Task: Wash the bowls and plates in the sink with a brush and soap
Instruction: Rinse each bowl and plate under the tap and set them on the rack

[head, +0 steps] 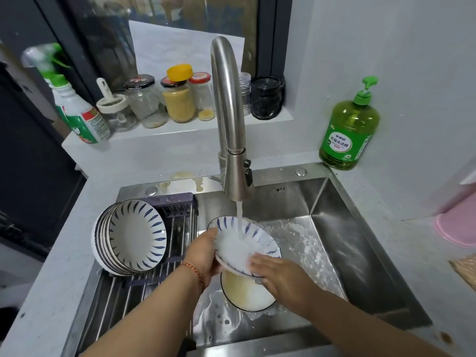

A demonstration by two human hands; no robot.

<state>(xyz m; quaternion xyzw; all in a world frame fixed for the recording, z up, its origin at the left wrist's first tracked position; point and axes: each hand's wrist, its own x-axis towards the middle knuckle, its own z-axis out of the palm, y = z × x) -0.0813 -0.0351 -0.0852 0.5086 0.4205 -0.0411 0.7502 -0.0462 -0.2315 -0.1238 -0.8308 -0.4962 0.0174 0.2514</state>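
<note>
Head view looks down into a steel sink (342, 228). My left hand (203, 256) grips the left rim of a blue-patterned bowl (244, 243), fingers curled round its edge, tilting it under the tap (229, 119). Water runs from the spout into the bowl, which holds a pool of frothy water. My right hand (278, 274) lies on the near rim with fingers laid flat and together over the inner face; I cannot tell whether anything is under the palm. Below the held bowl, on the sink floor, sits another bowl (244, 295) filled with cloudy yellowish water. Foam and water spread over the sink floor around it.

On a rack (144, 287) across the sink's left side, a stack of bowls (128, 235) of the same pattern stands on edge, open sides facing right. A green soap bottle (347, 132), mostly full, stands on the counter (386, 228) at the sink's back right corner. Jars (164, 101) line the window ledge behind the tap: one holds yellow grains, one a little yellow at the bottom, others look nearly empty. A spray bottle (74, 104) stands at the ledge's left end.
</note>
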